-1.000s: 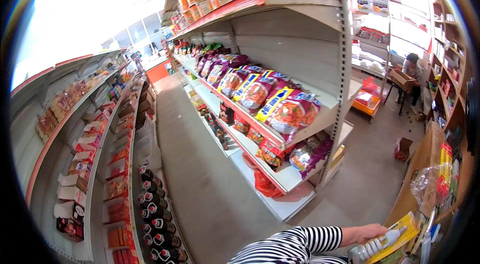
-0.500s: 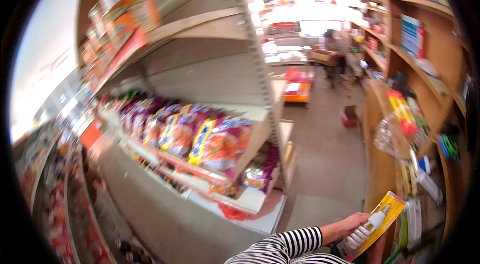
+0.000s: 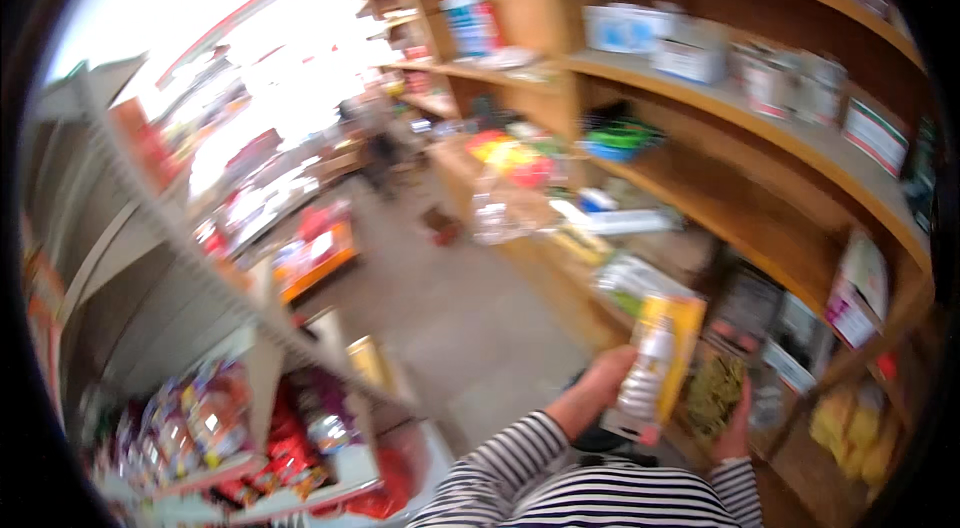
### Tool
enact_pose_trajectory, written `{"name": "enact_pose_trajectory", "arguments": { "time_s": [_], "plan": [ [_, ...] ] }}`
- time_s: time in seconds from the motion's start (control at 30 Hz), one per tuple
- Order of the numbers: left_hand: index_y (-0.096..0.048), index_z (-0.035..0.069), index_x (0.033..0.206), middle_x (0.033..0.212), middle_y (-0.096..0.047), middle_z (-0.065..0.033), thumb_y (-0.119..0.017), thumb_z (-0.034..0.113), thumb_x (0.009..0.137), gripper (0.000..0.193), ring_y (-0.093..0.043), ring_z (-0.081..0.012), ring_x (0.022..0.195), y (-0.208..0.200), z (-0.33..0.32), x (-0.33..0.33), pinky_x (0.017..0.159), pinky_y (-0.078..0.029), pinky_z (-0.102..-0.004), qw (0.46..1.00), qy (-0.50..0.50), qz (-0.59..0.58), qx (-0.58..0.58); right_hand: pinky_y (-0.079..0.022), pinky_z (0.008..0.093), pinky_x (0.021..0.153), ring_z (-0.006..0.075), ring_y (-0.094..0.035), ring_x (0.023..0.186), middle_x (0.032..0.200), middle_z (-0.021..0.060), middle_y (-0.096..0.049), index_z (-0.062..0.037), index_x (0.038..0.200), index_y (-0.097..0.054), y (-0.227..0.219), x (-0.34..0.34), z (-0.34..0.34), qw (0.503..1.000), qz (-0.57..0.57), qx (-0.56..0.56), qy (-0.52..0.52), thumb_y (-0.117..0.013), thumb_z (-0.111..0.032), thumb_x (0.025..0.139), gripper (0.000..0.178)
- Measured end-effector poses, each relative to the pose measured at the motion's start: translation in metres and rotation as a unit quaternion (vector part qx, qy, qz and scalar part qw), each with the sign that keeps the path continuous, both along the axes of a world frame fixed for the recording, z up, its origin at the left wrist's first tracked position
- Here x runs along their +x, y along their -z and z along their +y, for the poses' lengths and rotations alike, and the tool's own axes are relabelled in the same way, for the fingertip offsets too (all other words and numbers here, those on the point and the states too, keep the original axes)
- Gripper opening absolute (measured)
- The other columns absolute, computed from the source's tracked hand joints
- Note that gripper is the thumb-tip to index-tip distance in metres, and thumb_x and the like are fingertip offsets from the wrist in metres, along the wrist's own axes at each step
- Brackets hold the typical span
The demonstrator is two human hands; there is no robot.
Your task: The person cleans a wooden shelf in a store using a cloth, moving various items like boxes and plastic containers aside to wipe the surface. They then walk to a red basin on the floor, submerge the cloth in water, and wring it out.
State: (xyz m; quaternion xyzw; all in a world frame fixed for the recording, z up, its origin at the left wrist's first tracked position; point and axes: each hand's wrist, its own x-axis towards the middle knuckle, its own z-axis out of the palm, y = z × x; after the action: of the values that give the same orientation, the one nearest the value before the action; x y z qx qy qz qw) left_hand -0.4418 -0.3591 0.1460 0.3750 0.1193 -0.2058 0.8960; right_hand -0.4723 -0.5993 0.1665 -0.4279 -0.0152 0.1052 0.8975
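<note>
My left hand (image 3: 603, 378) is closed on the edge of a packaged light bulb (image 3: 648, 368), a white spiral bulb on a yellow card, held upright in front of my striped top. To its right is my right hand (image 3: 735, 430), apart from the card, with its fingers pointing up. It is beside a mottled greenish-brown packet (image 3: 712, 393); blur hides whether it grips that packet or only overlaps it in view.
Wooden shelves (image 3: 760, 98) with boxes and jars curve along the right. A low counter (image 3: 540, 278) carries loose packages. On the left stands a metal rack (image 3: 150, 238) with bagged goods (image 3: 215, 418). An orange-edged display (image 3: 315, 268) and a small box (image 3: 438, 225) stand on the aisle floor.
The view has swung right toward the wooden shelves. The bulb package now stands more upright in my left hand. My right hand, mostly hidden behind the card before, now shows apart from it.
</note>
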Motion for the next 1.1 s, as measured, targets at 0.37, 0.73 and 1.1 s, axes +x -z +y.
{"name": "enact_pose_trajectory", "arguments": {
  "time_s": [0.37, 0.73, 1.1],
  "plan": [
    [-0.050, -0.001, 0.107, 0.091, -0.060, -0.0149, -0.040, 0.024, 0.090, 0.032, -0.060, -0.0271, 0.079, -0.041, -0.169, 0.129, 0.071, -0.051, -0.0411, 0.995, 0.090, 0.038, 0.002, -0.040, 0.0377, 0.093, 0.0245, -0.047, 0.111, 0.124, 0.0088, -0.047, -0.0089, 0.126, -0.040, 0.062, 0.002, -0.192, 0.963, 0.184, 0.169, 0.103, -0.043, -0.042, 0.088, 0.050],
    [-0.055, 0.003, 0.087, 0.075, -0.056, -0.0108, -0.050, 0.008, 0.080, 0.010, -0.057, -0.0256, 0.070, -0.029, -0.212, 0.313, 0.061, -0.050, -0.0398, 0.984, 0.081, 0.017, 0.155, -0.042, 0.0358, 0.090, 0.0216, -0.051, 0.105, 0.117, 0.0087, -0.051, -0.0031, 0.121, -0.044, 0.048, -0.009, -0.214, 0.951, 0.228, 0.110, 0.176, -0.041, -0.040, 0.090, 0.048],
    [-0.059, 0.005, 0.094, 0.085, -0.060, -0.0182, -0.051, 0.011, 0.074, 0.022, -0.059, -0.0334, 0.077, 0.028, -0.241, 0.479, 0.067, -0.048, -0.0394, 0.515, 0.137, -0.435, 0.726, -0.044, 0.0361, 0.087, 0.0228, -0.056, 0.097, 0.108, 0.0094, -0.058, -0.0031, 0.115, -0.050, 0.052, -0.026, -0.188, 0.915, 0.219, 0.130, 0.312, -0.046, -0.034, 0.086, 0.042]
  ]
}}
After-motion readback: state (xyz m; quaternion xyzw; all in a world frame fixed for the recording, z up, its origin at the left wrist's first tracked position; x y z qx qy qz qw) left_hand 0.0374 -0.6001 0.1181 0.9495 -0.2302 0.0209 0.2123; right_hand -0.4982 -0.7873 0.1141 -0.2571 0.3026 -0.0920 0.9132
